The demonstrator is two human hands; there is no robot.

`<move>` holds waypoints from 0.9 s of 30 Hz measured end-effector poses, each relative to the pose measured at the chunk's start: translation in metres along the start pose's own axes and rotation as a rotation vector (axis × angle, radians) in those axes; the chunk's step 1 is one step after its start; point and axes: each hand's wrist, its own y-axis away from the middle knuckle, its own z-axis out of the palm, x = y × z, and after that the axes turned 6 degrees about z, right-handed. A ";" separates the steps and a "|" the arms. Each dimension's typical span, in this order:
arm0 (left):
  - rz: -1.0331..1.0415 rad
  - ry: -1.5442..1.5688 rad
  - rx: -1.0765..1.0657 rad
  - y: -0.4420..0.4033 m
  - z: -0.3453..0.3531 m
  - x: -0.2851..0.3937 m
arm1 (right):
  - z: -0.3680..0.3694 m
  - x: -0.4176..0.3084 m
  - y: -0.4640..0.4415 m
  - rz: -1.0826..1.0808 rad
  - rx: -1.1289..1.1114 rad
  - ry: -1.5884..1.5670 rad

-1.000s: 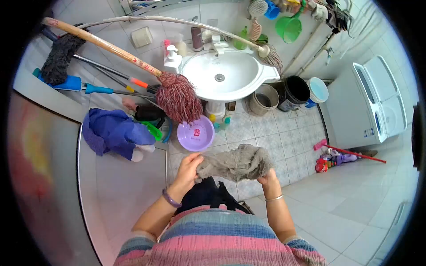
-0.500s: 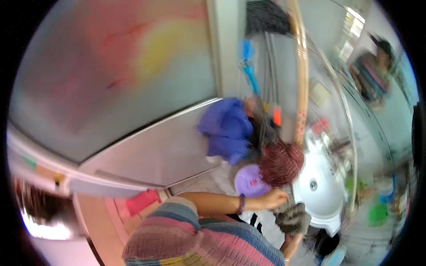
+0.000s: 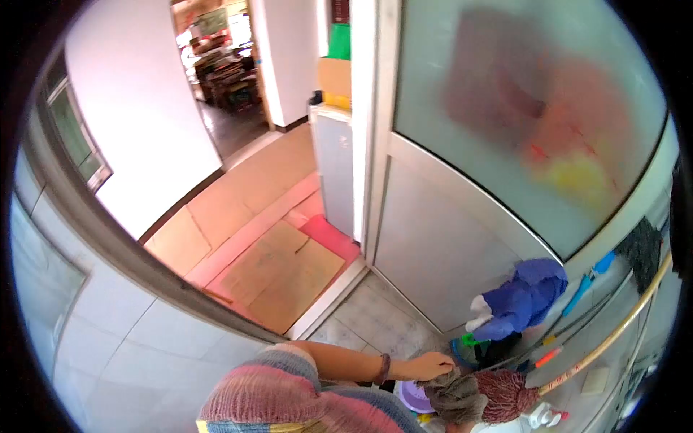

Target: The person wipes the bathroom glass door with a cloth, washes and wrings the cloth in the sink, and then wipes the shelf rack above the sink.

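My left hand, with a dark bracelet on its wrist, is closed on a crumpled grey-brown cloth at the bottom of the view. Below the cloth only a sliver of my right hand shows at the frame's edge, and its fingers are hidden. Just right of the cloth is a dark red shaggy mop head on a long wooden handle. A purple basin shows partly beneath my left hand and the cloth.
A frosted-glass door stands at the right, with blue-purple fabric near its base. Beyond the doorway, flattened cardboard covers the floor. A grey cabinet stands outside. White tiled wall lies at left.
My view has swung left from the sink and mirror to the doorway, so the sink has nearly left the view. My left hand still grips the cloth.
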 end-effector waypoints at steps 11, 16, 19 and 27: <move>-0.105 0.256 0.207 0.086 -0.062 -0.005 | 0.098 0.046 0.046 0.102 -0.236 0.169; -0.106 0.294 0.283 0.119 -0.103 0.005 | 0.136 0.056 0.058 0.083 -0.257 0.189; -0.128 0.272 0.240 0.124 -0.115 -0.004 | 0.146 0.059 0.062 0.077 -0.234 0.164; -0.100 0.348 0.173 0.122 -0.088 -0.019 | 0.118 0.070 0.078 0.068 -0.140 0.079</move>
